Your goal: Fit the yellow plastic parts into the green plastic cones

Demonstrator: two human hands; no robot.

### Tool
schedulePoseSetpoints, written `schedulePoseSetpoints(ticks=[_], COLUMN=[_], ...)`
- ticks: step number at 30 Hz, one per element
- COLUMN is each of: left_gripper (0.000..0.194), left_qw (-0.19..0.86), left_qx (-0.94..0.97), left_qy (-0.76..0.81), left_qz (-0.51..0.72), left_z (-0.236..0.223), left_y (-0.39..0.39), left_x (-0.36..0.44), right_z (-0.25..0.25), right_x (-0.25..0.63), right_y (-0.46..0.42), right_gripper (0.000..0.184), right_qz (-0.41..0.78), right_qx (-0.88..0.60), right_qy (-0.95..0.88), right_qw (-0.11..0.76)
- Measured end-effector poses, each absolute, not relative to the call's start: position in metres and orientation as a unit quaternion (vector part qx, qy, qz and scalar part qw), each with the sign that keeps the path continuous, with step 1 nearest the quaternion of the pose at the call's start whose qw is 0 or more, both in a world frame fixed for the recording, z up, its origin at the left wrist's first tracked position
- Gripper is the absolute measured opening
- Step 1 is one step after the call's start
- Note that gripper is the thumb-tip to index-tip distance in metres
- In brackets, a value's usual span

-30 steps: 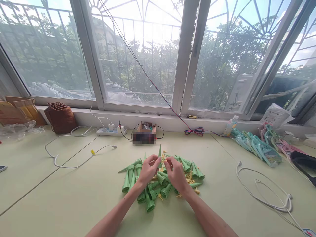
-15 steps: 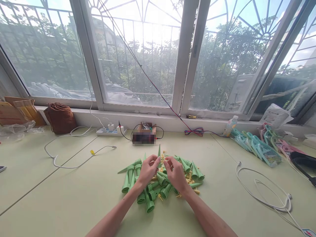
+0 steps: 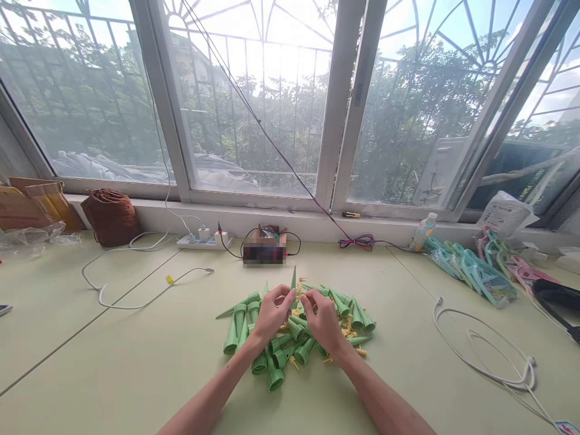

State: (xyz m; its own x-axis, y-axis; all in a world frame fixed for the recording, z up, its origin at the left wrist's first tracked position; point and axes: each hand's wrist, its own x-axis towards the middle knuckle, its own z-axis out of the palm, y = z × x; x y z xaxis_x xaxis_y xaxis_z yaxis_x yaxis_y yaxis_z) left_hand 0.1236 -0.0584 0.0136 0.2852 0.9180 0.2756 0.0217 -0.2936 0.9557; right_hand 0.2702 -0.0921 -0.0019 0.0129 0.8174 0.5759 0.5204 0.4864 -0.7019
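A slender green plastic cone (image 3: 294,279) is held point up over a loose heap of similar green plastic cones (image 3: 296,328), which are tumbled at varied angles. Small yellow plastic fittings (image 3: 361,351) are scattered among the heap.

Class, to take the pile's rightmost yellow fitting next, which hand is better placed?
Probably the right hand: it's nearer that yellow fitting, while the left hand holds a green spike upright. Whether the right holds anything is unclear.
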Motion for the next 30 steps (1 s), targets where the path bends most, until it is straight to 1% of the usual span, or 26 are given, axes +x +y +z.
schedulePoseSetpoints(ticks=[12, 22, 26, 30], left_gripper=[0.032, 0.032, 0.032, 0.033], left_qw=[0.477, 0.489, 0.485, 0.477], left_qx=[0.650, 0.630, 0.636, 0.643], left_qy=[0.362, 0.365, 0.366, 0.364], left_qz=[0.468, 0.480, 0.475, 0.475], left_z=[0.0139, 0.0139, 0.0128, 0.0116], left_y=[-0.0593, -0.0589, -0.0589, -0.0585], left_x=[0.1234, 0.1239, 0.1240, 0.1243], right_z=[-0.0022, 0.0024, 0.0007, -0.0021], right_x=[0.2703, 0.2687, 0.2698, 0.2709], right_y=[-0.0917, -0.0951, -0.0942, -0.0924], right_gripper=[0.036, 0.025, 0.024, 0.028], right_qz=[0.119, 0.146, 0.144, 0.141], right_qx=[-0.501, -0.476, -0.475, -0.484], right_qy=[-0.681, -0.680, -0.684, -0.682], right_qw=[0.521, 0.539, 0.535, 0.530])
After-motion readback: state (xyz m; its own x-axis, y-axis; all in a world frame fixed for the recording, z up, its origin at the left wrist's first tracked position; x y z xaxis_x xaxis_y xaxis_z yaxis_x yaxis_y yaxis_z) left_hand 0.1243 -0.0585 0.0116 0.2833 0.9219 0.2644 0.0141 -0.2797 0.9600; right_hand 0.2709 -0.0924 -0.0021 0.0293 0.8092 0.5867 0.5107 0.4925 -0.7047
